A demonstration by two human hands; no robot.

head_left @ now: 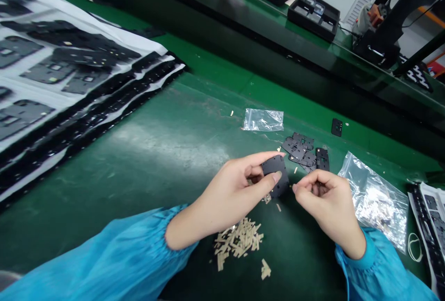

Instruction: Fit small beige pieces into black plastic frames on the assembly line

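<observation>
My left hand [239, 185] grips a flat black plastic plate [278, 180] with rounded corners, thumb on its face and fingers behind. Just right of the plate's edge, my right hand [323, 194] is closed in a pinch; something tiny and pale may be at its fingertips, too small to name. Below my left wrist lies a heap of small beige strips [239, 238], and a little clump of strips [265, 269] sits apart from it. Beyond the hands is a loose pile of similar black plates [302, 150].
Clear zip bags lie at the back [263, 120] and right [377, 199], the right one holding small parts. Stacked trays of black plates [69, 69] fill the left. One black plate [336, 127] lies farther back. Black boxes [314, 16] stand on a raised shelf; a rubber band [415, 247] lies right.
</observation>
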